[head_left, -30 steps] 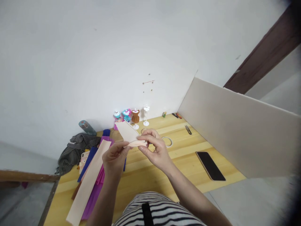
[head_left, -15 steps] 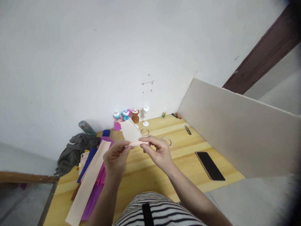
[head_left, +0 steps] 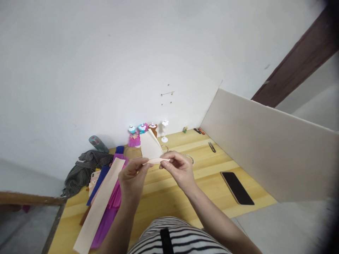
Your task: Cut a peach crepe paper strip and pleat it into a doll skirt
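Note:
A pale peach strip of what looks like crepe paper or cloth is held up above the table, its near edge folded over in a narrow band. My left hand pinches the left end of that fold between thumb and fingers. At the right end, my right hand pinches it the same way. The far part of the strip stands up away from me, its layers slightly apart. Behind it stand small dressed mannequin figures, one with a pink skirt, one in brown, and a bare white one.
On the left lie a long peach strip, purple pieces, striped cloth and a bottle. To the right are a phone, thread snips, a ring and a white partition.
The peach strip has shifted slightly right and its upright part has turned, now covering more of the brown figure. Both hands keep their pinch on the fold.

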`<state>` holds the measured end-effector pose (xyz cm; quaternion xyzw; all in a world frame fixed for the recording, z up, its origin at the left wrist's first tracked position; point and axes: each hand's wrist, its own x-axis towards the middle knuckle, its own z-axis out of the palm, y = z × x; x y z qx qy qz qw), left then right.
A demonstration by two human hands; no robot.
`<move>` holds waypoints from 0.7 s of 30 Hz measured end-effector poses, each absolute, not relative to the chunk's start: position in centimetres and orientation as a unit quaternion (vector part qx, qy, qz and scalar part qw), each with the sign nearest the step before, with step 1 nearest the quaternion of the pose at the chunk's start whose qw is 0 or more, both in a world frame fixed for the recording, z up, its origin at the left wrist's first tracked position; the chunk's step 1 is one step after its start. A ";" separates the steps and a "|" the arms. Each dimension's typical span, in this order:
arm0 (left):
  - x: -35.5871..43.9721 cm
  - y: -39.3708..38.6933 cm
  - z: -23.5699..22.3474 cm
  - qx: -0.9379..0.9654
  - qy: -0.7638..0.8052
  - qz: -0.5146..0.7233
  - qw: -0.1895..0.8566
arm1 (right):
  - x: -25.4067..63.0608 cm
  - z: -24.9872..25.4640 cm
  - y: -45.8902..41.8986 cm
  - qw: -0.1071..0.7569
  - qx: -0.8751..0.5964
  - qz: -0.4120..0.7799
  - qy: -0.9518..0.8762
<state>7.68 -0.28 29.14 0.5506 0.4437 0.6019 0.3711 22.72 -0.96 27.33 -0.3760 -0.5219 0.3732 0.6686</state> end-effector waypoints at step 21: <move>8.4 -0.6 28.6 0.561 0.441 0.617 0.331 | 22.6 27.6 -0.5 0.709 -0.346 0.491 -0.370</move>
